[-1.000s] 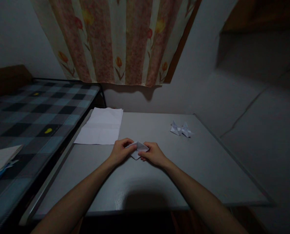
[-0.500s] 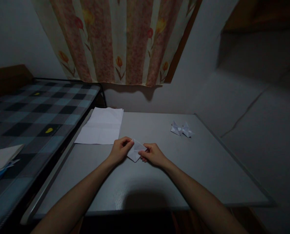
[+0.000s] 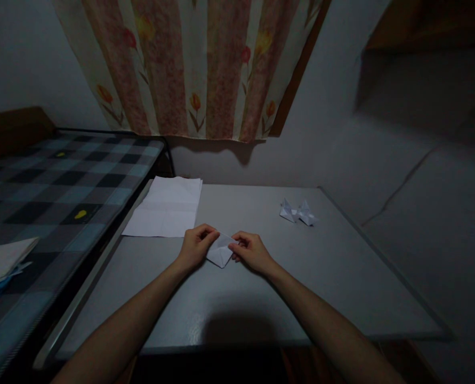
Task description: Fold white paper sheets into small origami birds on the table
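Between my hands is a small folded piece of white paper (image 3: 221,253), its lower corner pointing toward me. My left hand (image 3: 198,245) pinches its left side, thumb on top. On the right side, my right hand (image 3: 251,250) grips the edge between thumb and curled fingers. The fingertips behind the paper are partly hidden. Two folded white paper figures (image 3: 298,212) with pointed tips stand side by side farther back on the right.
A stack of white paper sheets (image 3: 165,208) lies at the back left of the light grey table (image 3: 341,288). Left of the table is a bed with a checked cover (image 3: 77,181), bearing a pale folded item (image 3: 7,260). A wall and a flowered curtain (image 3: 193,69) stand behind.
My right thumb and fingers have shifted slightly up along the folded paper's right edge. The paper's upper part sits a little lower and flatter. My left hand has barely moved.
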Motion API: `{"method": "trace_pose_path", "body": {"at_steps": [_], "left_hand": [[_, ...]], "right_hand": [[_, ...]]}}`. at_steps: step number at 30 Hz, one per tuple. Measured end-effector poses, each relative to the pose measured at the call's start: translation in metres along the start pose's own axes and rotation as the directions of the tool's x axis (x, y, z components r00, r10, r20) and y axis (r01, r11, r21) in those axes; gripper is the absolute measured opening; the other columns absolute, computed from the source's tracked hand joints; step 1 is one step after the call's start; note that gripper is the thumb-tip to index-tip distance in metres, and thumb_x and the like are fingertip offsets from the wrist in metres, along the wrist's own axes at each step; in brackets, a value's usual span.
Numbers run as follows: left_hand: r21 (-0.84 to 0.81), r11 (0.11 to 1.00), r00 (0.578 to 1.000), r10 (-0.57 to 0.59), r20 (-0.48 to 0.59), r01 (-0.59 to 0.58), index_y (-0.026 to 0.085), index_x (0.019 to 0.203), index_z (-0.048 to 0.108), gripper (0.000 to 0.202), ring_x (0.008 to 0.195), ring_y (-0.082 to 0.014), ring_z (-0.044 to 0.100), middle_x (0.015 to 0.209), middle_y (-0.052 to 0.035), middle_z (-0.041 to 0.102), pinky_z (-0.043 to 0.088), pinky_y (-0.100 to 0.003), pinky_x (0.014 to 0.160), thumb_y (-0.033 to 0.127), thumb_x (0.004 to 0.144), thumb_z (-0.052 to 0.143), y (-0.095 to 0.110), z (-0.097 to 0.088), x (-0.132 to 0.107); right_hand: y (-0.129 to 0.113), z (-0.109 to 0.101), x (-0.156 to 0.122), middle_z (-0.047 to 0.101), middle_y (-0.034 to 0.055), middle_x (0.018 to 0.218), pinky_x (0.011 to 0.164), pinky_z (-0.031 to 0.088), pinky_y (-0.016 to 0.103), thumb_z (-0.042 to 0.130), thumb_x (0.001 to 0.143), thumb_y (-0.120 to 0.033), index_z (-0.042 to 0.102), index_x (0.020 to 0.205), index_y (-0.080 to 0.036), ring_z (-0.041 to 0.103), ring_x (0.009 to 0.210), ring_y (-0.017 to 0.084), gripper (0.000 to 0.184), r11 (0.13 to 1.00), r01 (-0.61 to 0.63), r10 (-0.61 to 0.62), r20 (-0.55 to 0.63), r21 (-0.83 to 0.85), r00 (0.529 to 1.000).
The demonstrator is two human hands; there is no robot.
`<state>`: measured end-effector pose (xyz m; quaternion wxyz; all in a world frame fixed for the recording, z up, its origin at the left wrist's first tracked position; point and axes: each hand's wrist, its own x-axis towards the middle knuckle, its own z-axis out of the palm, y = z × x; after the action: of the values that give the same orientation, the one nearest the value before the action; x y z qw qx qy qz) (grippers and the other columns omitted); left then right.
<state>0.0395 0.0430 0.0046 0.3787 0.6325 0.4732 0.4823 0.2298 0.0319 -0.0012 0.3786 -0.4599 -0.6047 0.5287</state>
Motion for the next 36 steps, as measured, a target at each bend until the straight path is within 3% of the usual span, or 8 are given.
{"method": "trace_pose_path", "body": {"at_steps": [4,8,12,14,20,25,30,36], "left_hand": [[-0.103,0.994,0.998,-0.02,0.061,0.027,0.015,0.1,0.065,0.03,0.062,-0.0114,0.056,0.069,0.0012,0.062,0.043,-0.021,0.058,0.035,0.078,0.064,-0.002,0.002,-0.002],[-0.133,0.991,0.99,-0.009,0.143,0.028,0.017,0.131,0.047,0.053,0.065,-0.0114,0.058,0.078,0.0,0.063,0.045,-0.022,0.06,0.033,0.082,0.06,-0.003,0.001,-0.004],[-0.084,0.994,0.98,0.088,0.18,-0.074,0.018,0.123,0.056,0.05,0.095,-0.0196,0.061,0.112,-0.0098,0.064,0.05,-0.029,0.079,0.027,0.075,0.064,0.001,-0.002,-0.005],[-0.071,0.992,0.967,0.119,0.227,-0.106,0.017,0.119,0.06,0.05,0.105,-0.023,0.059,0.118,-0.0111,0.062,0.048,-0.033,0.087,0.021,0.069,0.066,0.003,-0.002,-0.006],[-0.116,0.991,0.968,0.093,0.231,-0.068,0.015,0.118,0.062,0.057,0.104,-0.0237,0.061,0.114,-0.0101,0.066,0.046,-0.038,0.093,0.009,0.062,0.055,0.005,-0.004,-0.005],[-0.212,0.977,0.975,0.073,0.212,-0.027,0.015,0.113,0.065,0.047,0.104,-0.0254,0.062,0.113,-0.011,0.067,0.047,-0.039,0.093,0.016,0.066,0.06,0.006,-0.005,-0.005],[-0.195,0.981,0.982,0.026,0.189,0.012,0.015,0.11,0.068,0.043,0.101,-0.0266,0.063,0.11,-0.0108,0.069,0.048,-0.038,0.09,0.024,0.068,0.065,0.007,-0.006,-0.004],[-0.211,0.976,0.986,-0.009,0.167,0.044,0.014,0.108,0.07,0.042,0.096,-0.0259,0.065,0.106,-0.0106,0.071,0.05,-0.037,0.085,0.026,0.068,0.065,0.008,-0.008,-0.004]], "right_hand": [[0.002,-0.001,0.003,0.058,-0.0049,0.055,0.041,0.048,0.021,0.068,0.07,-0.035,0.057,0.083,-0.017,0.057,0.044,0.011,0.025,0.994,0.011,-0.003,-0.071,0.112,0.997],[-0.003,-0.005,0.005,0.058,-0.0071,0.057,0.039,0.047,0.02,0.07,0.068,-0.035,0.051,0.089,-0.019,0.057,0.042,0.01,0.032,0.976,0.054,-0.021,-0.154,0.213,0.988],[-0.005,-0.008,0.005,0.06,-0.0079,0.053,0.038,0.047,0.021,0.067,0.073,-0.037,0.047,0.097,-0.021,0.056,0.039,0.011,0.035,0.966,0.108,-0.06,-0.202,0.235,0.978],[-0.004,-0.009,0.005,0.06,-0.0075,0.051,0.038,0.046,0.021,0.064,0.076,-0.039,0.047,0.099,-0.021,0.055,0.039,0.011,0.034,0.965,0.131,-0.087,-0.194,0.227,0.977],[0.001,-0.011,0.006,0.059,-0.0047,0.054,0.042,0.045,0.022,0.059,0.081,-0.039,0.06,0.094,-0.018,0.055,0.042,0.01,0.025,0.968,0.189,-0.157,-0.186,0.167,0.97],[-0.002,-0.014,0.002,0.064,-0.0012,0.069,0.049,0.047,0.024,0.064,0.073,-0.03,0.067,0.091,-0.018,0.057,0.049,0.01,0.022,0.968,0.181,-0.156,-0.149,0.174,0.976],[-0.002,-0.015,0.001,0.063,-0.0013,0.065,0.049,0.044,0.022,0.073,0.064,-0.024,0.069,0.094,-0.017,0.054,0.051,0.01,0.031,0.979,0.188,-0.176,-0.135,0.083,0.975],[0.001,-0.015,0.003,0.072,0.0059,0.09,0.07,0.052,0.031,0.073,0.064,-0.023,0.072,0.094,-0.02,0.066,0.076,0.017,0.03,0.967,0.24,-0.231,-0.107,0.087,0.967]]}}
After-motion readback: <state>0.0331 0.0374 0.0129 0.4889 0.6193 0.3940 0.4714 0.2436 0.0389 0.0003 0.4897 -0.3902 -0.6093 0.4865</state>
